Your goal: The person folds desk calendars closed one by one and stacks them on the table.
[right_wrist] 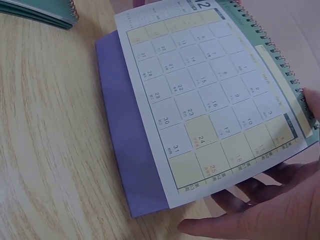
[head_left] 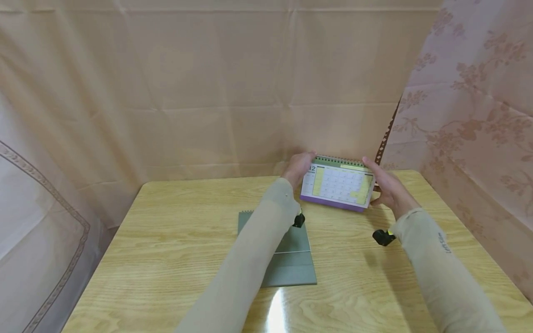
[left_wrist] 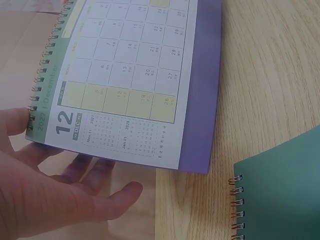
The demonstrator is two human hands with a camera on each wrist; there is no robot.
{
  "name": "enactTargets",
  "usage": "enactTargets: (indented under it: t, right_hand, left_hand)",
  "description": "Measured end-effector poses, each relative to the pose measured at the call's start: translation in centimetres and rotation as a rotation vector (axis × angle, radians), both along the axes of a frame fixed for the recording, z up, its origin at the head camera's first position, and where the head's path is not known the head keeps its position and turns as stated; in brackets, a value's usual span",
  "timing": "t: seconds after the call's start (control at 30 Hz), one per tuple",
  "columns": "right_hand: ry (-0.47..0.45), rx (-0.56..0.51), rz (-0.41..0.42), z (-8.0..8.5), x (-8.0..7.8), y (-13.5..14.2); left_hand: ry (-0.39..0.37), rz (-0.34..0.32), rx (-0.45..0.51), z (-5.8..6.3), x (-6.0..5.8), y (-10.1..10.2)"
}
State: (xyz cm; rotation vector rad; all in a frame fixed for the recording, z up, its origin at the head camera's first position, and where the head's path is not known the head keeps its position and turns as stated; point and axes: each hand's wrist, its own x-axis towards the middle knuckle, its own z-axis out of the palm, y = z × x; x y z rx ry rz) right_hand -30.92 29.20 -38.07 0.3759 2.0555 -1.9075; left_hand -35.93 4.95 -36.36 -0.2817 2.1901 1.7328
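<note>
A spiral-bound desk calendar (head_left: 338,181) on a purple base shows its December page, standing tilted near the table's back edge. My left hand (head_left: 299,167) grips its upper left corner. In the left wrist view the thumb (left_wrist: 16,121) lies at the wire binding, with fingers passing behind the side edge. My right hand (head_left: 389,188) holds the opposite end, its thumb (right_wrist: 313,102) at the binding and other fingers partly hidden behind the calendar. Below my left forearm lies a green spiral notebook (head_left: 293,270), partly covered by the sleeve.
The wooden table (head_left: 175,240) reaches back to a beige curtain (head_left: 208,92). A pink flowered curtain (head_left: 479,115) hangs along the right side, and a white cloth (head_left: 37,222) on the left. Black wrist cameras (head_left: 383,237) sit under both wrists.
</note>
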Motion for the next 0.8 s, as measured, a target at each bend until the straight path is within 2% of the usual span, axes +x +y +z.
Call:
enactTargets:
  t: [0.3,0.47,0.6,0.8]
  right_hand:
    - [0.07,0.006,-0.055,0.3,0.2,-0.3]
    - [0.127,-0.021,-0.077,0.2,0.2,-0.4]
    - [0.147,-0.059,-0.079,0.0,0.1,-0.3]
    - [0.148,-0.182,-0.109,0.3,0.0,-0.4]
  left_hand:
    - [0.012,-0.005,-0.001,0.0,0.1,0.3]
    - [0.075,0.01,0.015,0.0,0.2,0.5]
    - [0.106,0.038,0.028,0.0,0.4,0.7]
    - [0.139,0.091,0.008,0.2,0.6,1.0]
